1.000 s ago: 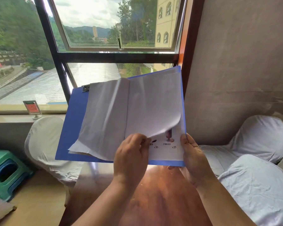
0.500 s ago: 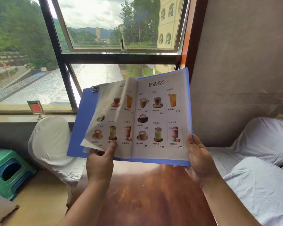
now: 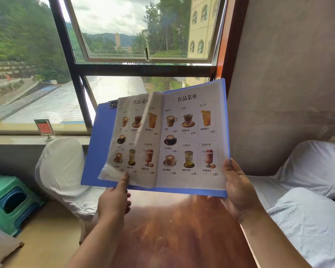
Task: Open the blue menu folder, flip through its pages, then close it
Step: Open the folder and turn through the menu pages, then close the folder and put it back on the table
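Observation:
The blue menu folder [image 3: 99,144] is held open and upright above the wooden table [image 3: 178,229]. Two drink-menu pages face me, printed with cups and prices. The left page [image 3: 135,140] lies over the folder's left cover; the right page [image 3: 191,140] lies on the right cover. My left hand [image 3: 114,200] pinches the bottom edge of the left page, thumb on the paper. My right hand [image 3: 238,192] grips the folder's bottom right corner. A black clip [image 3: 112,104] shows at the folder's top edge.
White-covered chairs stand at the left [image 3: 62,167] and right [image 3: 307,190] of the table. A green plastic stool [image 3: 8,202] sits on the floor at far left. A small red sign stand [image 3: 45,128] is on the window sill. A grey wall rises on the right.
A blank-backed page in my left hand was turned over to the left, uncovering the printed drink pages. My left hand moved left and down with it; the right hand kept its grip.

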{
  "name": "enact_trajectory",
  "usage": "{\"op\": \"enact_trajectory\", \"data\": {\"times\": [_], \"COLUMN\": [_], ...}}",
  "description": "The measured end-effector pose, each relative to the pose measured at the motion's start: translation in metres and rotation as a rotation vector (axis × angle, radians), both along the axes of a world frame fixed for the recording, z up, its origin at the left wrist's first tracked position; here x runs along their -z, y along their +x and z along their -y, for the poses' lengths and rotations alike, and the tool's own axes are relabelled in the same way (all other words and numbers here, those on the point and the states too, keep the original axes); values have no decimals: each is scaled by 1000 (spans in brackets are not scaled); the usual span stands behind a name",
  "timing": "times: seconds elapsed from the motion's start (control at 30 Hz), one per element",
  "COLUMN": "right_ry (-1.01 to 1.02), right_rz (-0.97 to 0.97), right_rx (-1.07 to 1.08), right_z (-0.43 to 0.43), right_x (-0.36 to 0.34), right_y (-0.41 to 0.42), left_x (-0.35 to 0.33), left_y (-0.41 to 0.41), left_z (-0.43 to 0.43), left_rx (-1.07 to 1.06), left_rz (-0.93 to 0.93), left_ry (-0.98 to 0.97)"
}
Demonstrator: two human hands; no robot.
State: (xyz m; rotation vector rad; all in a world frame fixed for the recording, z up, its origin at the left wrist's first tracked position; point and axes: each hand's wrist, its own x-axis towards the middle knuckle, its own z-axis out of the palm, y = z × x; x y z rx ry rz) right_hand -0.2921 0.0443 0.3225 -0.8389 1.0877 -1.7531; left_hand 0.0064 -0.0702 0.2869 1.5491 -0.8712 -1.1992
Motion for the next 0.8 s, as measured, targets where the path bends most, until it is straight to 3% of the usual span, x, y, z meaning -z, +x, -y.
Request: {"op": "enact_trajectory", "data": {"times": [0.1,0.2,0.27,0.5,0.6,0.7,0.8], "right_ry": [-10,-17,-26,-4,29,50,31], "right_rz": [-8,7,17,12,10,31,142], "right_rx": [-10,-20,-6,9,21,12,-130], "right_z": [0,-1,-2,-2,-2,1,3], "right_x": [-3,-3,-2,-3,-6,-9,-3], "right_y": [-1,0,2,4,9,16,15], "left_x": [-4,-12,-19,-35,-30,-29,-29], "left_y": [-5,-9,-9,-8,-12,-10,-12], "left_z": [-7,-11,-13,-22,-30,-33,-31], "left_rx": [136,102,57,33,97,291,563], "left_rz": [-282,-503,-509,-222,8,354,391], "left_ry": [178,-5,-145,-481,-596,-738,-770]}}
